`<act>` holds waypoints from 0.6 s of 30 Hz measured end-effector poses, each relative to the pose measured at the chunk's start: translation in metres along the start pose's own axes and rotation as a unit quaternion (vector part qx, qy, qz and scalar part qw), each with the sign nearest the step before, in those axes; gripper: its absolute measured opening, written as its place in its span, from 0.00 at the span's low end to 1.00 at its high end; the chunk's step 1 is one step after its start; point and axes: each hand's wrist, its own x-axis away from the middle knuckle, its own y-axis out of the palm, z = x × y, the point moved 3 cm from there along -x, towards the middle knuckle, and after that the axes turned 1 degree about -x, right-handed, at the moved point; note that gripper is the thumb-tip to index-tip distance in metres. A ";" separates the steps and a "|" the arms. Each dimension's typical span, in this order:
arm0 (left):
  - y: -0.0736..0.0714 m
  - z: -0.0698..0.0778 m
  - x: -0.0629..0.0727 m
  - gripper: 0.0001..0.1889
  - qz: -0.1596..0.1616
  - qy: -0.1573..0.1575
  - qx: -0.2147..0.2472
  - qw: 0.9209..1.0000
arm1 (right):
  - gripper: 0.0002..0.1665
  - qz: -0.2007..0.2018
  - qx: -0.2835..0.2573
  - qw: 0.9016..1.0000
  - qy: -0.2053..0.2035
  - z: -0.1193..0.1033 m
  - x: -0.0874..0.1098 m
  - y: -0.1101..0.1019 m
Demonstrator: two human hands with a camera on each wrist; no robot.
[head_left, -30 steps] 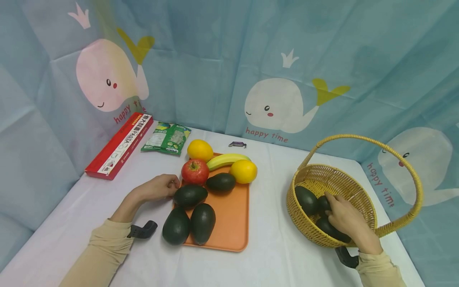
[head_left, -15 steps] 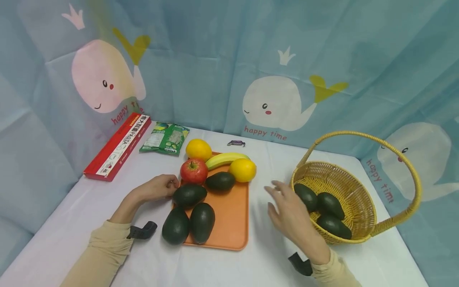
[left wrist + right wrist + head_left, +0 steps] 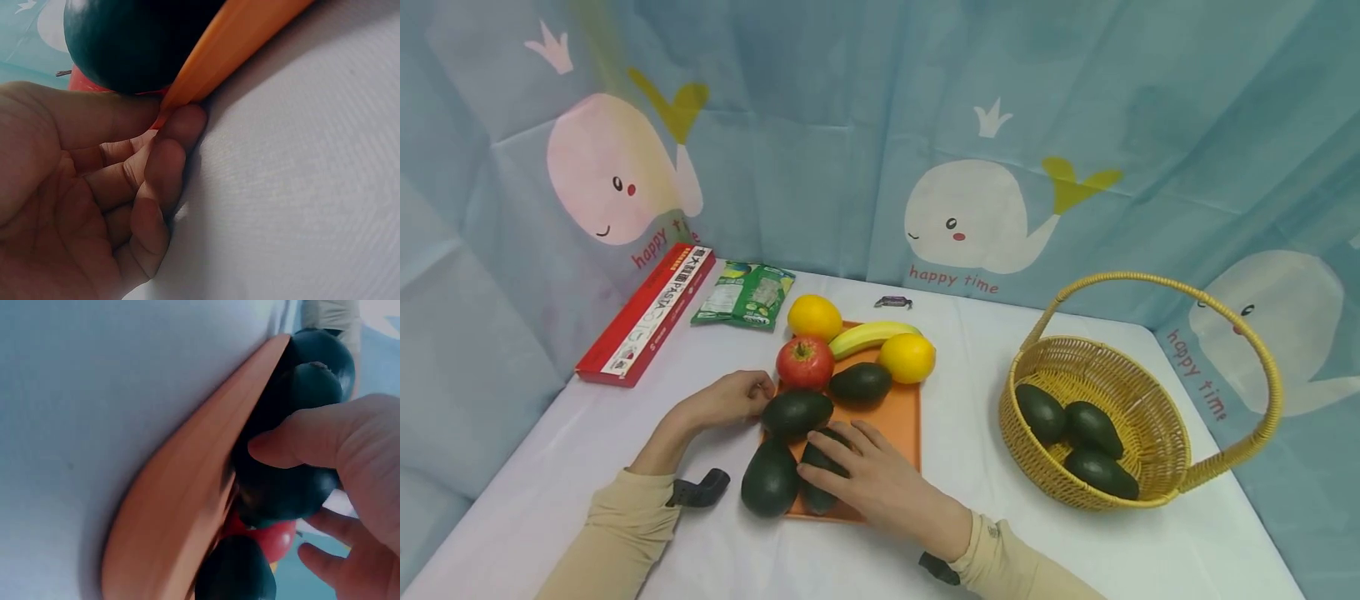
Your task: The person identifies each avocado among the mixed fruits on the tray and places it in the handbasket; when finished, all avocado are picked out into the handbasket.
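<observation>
My left hand (image 3: 737,398) pinches the left rim of the orange tray (image 3: 906,421); in the left wrist view its thumb and fingertips meet on that edge. Over the near part of the tray, my right hand (image 3: 883,483) holds a dark green avocado (image 3: 820,500), with thumb and fingers spread across it. The avocado (image 3: 281,494) still lies low against its neighbour in the right wrist view. To its left is another avocado (image 3: 770,479), and a third (image 3: 797,412) lies just behind. One more avocado (image 3: 861,383) sits farther back beside a red pomegranate (image 3: 805,362).
A wicker basket (image 3: 1030,454) with a tall handle stands right, several avocados inside. A banana (image 3: 872,336) and two yellow fruits lie around the tray's far end. Farther back are a red pasta box (image 3: 643,321), a green snack bag (image 3: 745,293) and a small purple-wrapped sweet (image 3: 894,302).
My right hand has left the basket, where it let go of an avocado, and moved left to an avocado on the tray. My left hand has stayed at the tray's rim.
</observation>
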 end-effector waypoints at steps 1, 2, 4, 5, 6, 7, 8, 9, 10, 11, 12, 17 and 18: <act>0.000 0.000 0.000 0.09 0.000 0.000 -0.002 1.000 | 0.39 0.004 0.000 1.000 0.005 0.001 0.000 0.000; 0.000 0.000 0.000 0.09 0.000 0.000 -0.002 1.000 | 0.37 0.010 -0.001 1.000 0.010 0.002 0.000 0.000; -0.001 0.001 0.000 0.09 0.001 0.001 -0.003 1.000 | 0.34 0.020 -0.002 1.000 0.021 0.004 0.000 0.000; -0.001 0.001 0.000 0.09 0.001 0.001 -0.003 1.000 | 0.33 0.019 -0.006 0.999 0.027 0.005 0.001 0.000; 0.000 0.000 -0.001 0.09 0.001 -0.001 -0.004 1.000 | 0.32 0.020 -0.010 0.999 0.032 0.006 0.002 0.000; 0.000 0.000 -0.001 0.09 0.000 -0.002 -0.003 1.000 | 0.31 0.023 -0.015 0.999 0.037 0.006 0.003 0.000; 0.000 0.000 -0.001 0.09 0.000 -0.004 -0.003 1.000 | 0.32 0.024 -0.019 0.999 0.043 0.007 0.004 -0.001; 0.000 0.000 -0.001 0.09 0.000 -0.005 -0.002 1.000 | 0.33 0.027 -0.024 0.998 0.049 0.009 0.006 -0.002; 0.001 0.000 0.000 0.09 0.000 -0.005 -0.003 1.000 | 0.35 0.031 -0.030 0.997 0.058 0.011 0.008 -0.004; 0.001 -0.001 0.000 0.09 -0.001 -0.006 -0.003 1.000 | 0.37 0.039 -0.039 0.996 0.067 0.013 0.010 -0.008; 0.001 -0.001 0.000 0.09 -0.002 -0.007 -0.003 1.000 | 0.40 0.049 -0.050 0.994 0.079 0.017 0.013 -0.012; 0.000 0.000 0.000 0.09 0.000 -0.004 -0.002 1.000 | 0.47 0.113 -0.074 0.978 0.157 0.049 0.044 -0.047; 0.000 0.000 0.000 0.09 0.001 -0.005 -0.003 1.000 | 0.47 0.124 -0.071 0.974 0.175 0.058 0.053 -0.054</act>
